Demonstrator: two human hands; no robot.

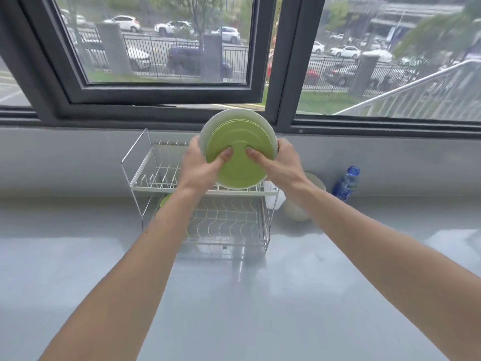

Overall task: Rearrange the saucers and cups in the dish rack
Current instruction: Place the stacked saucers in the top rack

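Note:
A stack of green saucers [240, 142] with a white one behind stands on edge above the right part of the upper tier of a white two-tier wire dish rack [145, 187]. My left hand [201, 165] grips the stack's left rim, thumb pressed on the front saucer. My right hand [279, 162] grips the right rim the same way. A small green item [165, 200] shows on the lower tier's left side, mostly hidden by my left forearm. Whether the stack rests in the rack's slots is hidden.
The rack sits on a glossy grey counter [78, 256] against a grey wall under a dark-framed window [161, 95]. A pale round bowl or cup [299, 212] lies right of the rack behind my right forearm. A blue-capped bottle [347, 185] stands farther right.

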